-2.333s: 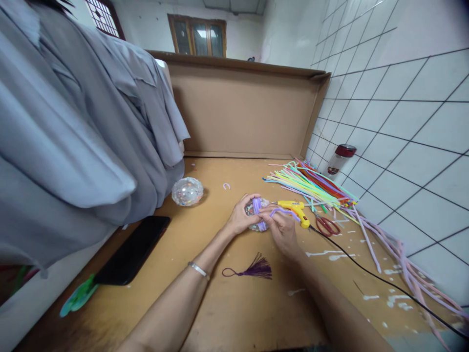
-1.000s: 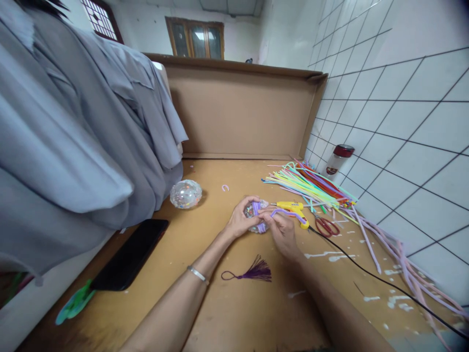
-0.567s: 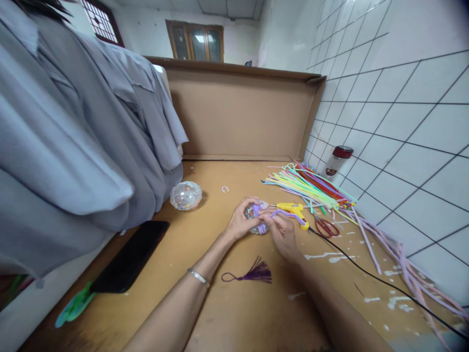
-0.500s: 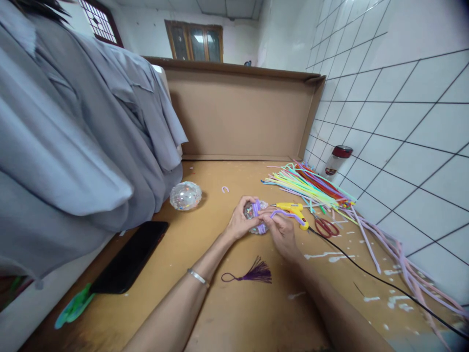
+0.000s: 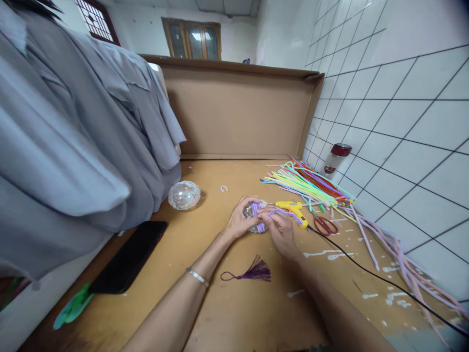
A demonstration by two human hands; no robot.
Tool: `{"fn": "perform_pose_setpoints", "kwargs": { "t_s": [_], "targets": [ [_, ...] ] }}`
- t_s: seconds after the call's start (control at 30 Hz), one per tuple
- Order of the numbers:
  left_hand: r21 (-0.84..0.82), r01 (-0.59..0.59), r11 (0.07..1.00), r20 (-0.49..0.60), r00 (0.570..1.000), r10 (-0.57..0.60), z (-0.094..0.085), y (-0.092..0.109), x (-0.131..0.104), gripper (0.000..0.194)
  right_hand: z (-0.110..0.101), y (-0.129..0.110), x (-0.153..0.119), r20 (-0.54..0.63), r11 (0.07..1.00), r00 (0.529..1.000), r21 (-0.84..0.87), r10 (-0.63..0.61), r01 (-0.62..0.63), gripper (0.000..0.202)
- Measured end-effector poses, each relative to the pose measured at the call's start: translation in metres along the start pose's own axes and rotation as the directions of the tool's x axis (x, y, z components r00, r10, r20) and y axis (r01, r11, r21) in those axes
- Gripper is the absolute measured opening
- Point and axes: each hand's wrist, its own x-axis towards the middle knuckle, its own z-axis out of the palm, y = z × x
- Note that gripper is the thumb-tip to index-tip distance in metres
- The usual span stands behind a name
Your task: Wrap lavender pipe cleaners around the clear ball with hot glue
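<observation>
My left hand (image 5: 240,220) is wrapped round the left side of a clear faceted piece (image 5: 249,210) with coloured specks. Purple pipe cleaner bands (image 5: 260,227) run across that piece. My right hand (image 5: 280,232) pinches a purple pipe cleaner (image 5: 287,213) at the right side of it, and the loose end curves away to the right above the hand. A yellow glue gun (image 5: 293,209) lies just beyond my right hand. Nearer to me on the table is a purple tassel (image 5: 256,271) with a loop.
A clear faceted bowl (image 5: 184,195) and a small pale curl (image 5: 224,188) lie at the left and centre. Red-handled scissors (image 5: 325,226), bundled pipe cleaners (image 5: 311,183) and a black cable (image 5: 366,268) are at right. A black phone (image 5: 128,257) is at left, beside hanging grey cloth (image 5: 91,132).
The whole view has shifted very slightly. Both hands keep nearly the same hold on the clear piece and the purple pipe cleaner.
</observation>
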Motion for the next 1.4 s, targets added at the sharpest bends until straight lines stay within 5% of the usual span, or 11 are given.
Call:
{"fn": "perform_pose_setpoints", "kwargs": {
  "t_s": [0.27, 0.47, 0.87, 1.13, 1.27, 1.4],
  "targets": [
    [0.023, -0.073, 0.997, 0.024, 0.997, 0.073, -0.003, -0.002, 0.0, 0.038, 0.0, -0.004, -0.001, -0.006, 0.999, 0.999, -0.019, 0.043, -0.043, 0.026],
    [0.101, -0.095, 0.99, 0.06, 0.994, 0.09, -0.003, -0.004, 0.0, 0.069, 0.002, -0.002, 0.0, -0.012, 0.999, 1.0, -0.047, -0.004, 0.004, 0.025],
    [0.118, -0.125, 0.985, 0.008, 0.992, 0.125, 0.001, -0.003, -0.001, 0.051, 0.008, -0.013, -0.005, -0.031, 0.976, 0.99, -0.178, -0.135, 0.128, 0.023],
    [0.038, 0.051, 0.998, -0.061, 0.997, -0.048, -0.001, -0.008, 0.0, 0.06, 0.018, -0.027, -0.039, -0.142, 0.873, 0.99, -0.483, 0.006, -0.074, 0.034],
    [0.051, 0.072, 0.996, -0.065, 0.996, -0.068, -0.001, -0.008, 0.001, 0.062, 0.007, -0.038, -0.071, 0.219, 0.891, 0.973, -0.453, 0.066, 0.042, 0.016],
    [0.036, 0.084, 0.996, -0.068, 0.994, -0.081, -0.001, -0.007, 0.001, 0.062, 0.006, -0.048, -0.085, 0.556, 0.881, 0.829, -0.419, 0.06, 0.217, 0.016]
  ]
}}
